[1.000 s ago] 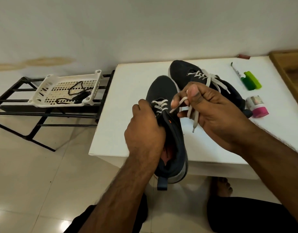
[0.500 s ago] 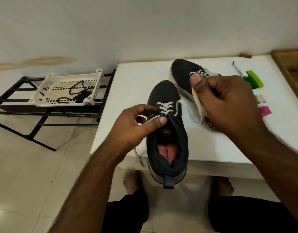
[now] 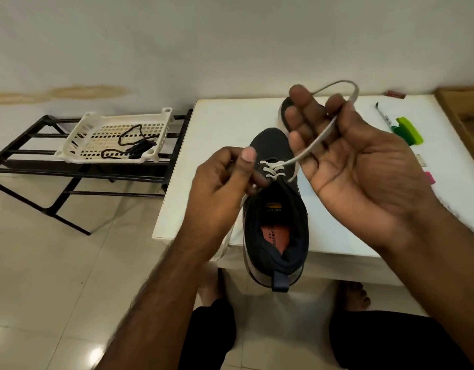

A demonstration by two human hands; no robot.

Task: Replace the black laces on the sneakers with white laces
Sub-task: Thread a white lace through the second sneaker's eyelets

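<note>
Head view: I report left to right.
Basket point(image 3: 78, 134), upper left: holds black laces point(image 3: 129, 145).
Left hand point(image 3: 219, 188), centre: pinches white lace point(image 3: 314, 141) end.
Sneaker point(image 3: 277, 209), centre, table edge: lower eyelets laced.
Right hand point(image 3: 348, 153): fingers curled, gripping lace loop.
Advice: I'd pull both ends even before next eyelet.

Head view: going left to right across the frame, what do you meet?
Black metal rack → white basket holding black laces → left hand → near sneaker → right hand holding the white lace → green clip.
</note>
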